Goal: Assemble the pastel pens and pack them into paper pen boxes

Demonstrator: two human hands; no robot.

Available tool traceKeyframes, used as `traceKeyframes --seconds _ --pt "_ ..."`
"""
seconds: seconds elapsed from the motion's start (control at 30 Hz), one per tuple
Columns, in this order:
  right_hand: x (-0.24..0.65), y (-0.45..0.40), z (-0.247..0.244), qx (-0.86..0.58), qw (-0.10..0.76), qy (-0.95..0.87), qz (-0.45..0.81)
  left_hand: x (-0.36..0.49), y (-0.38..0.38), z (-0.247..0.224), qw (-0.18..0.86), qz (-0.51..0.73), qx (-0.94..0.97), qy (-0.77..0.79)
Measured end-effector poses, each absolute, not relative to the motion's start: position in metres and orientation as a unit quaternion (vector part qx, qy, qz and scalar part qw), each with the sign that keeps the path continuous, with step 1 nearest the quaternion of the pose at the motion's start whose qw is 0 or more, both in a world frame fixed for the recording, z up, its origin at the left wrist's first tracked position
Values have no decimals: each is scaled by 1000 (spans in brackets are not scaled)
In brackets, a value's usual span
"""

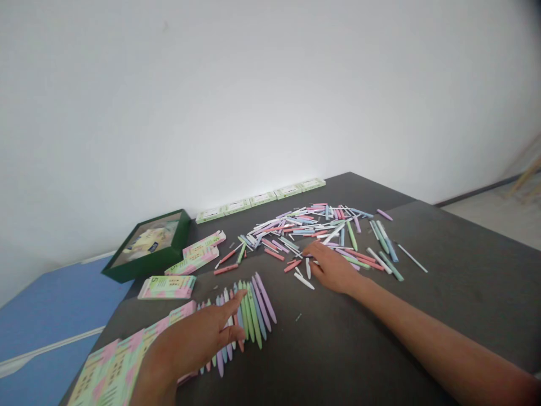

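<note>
My left hand point(190, 344) is open, fingers spread, with the index finger reaching out over the near end of a tight row of pastel pens point(253, 310). Its fingertips are at the pens or just above them, and I can't tell whether they're pressing down. Nothing looks gripped. My right hand point(332, 268) is stretched out flat with the fingers slightly curved, at the near edge of a loose heap of pens and pen parts point(304, 225). Its fingertips sit among the pieces, and I can't tell whether they have hold of one. A few white pen pieces point(304, 281) lie just beside that hand.

These pens are slim and round, so light fingertip contact seems best. A sideways knock could easily roll the lined-up row out of place, and a slow approach would help me separate one piece from the tangle.

Left of the row lie printed green-and-pink card sleeves point(167, 287), with a longer stack point(114, 366) under my left wrist. Beyond them sits a dark green box point(147, 245), and a line of flat cartons point(262, 198) runs along the wall side. All of this is on a dark grey tabletop point(443, 316). A blue surface point(54, 316) lies to the left, a white wall point(253, 84) rises behind, and pale floor point(486, 211) shows on the right.
</note>
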State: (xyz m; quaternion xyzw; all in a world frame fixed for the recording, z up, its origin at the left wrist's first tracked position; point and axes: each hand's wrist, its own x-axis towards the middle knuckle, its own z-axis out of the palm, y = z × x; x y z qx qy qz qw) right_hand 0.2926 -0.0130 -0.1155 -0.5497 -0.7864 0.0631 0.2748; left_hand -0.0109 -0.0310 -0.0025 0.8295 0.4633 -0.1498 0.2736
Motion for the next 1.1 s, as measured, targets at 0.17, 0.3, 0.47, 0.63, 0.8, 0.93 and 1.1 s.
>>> traceKeyframes --seconds 0.17,0.3,0.47,0.63,0.8,0.93,1.1 --pt "271 -30 -121 -509 262 -816 85 -28 -36 -3 239 -162 819 496" --pt "258 -41 -134 -504 237 -828 74 -35 -42 -1 228 -179 815 502" --pt "222 -42 -143 -473 175 -859 90 -30 -46 -6 217 -173 824 494" --pt "177 -25 -148 -450 148 -872 122 -22 -47 -14 216 -174 827 489" --pt "174 -23 -145 -437 133 -879 137 -24 -50 -11 236 -172 825 484" --pt "207 -44 -139 -472 151 -862 103 -30 -51 -10 249 -157 828 478" --pt "234 -64 -151 -464 94 -878 74 -30 -48 -15 260 -163 824 476"
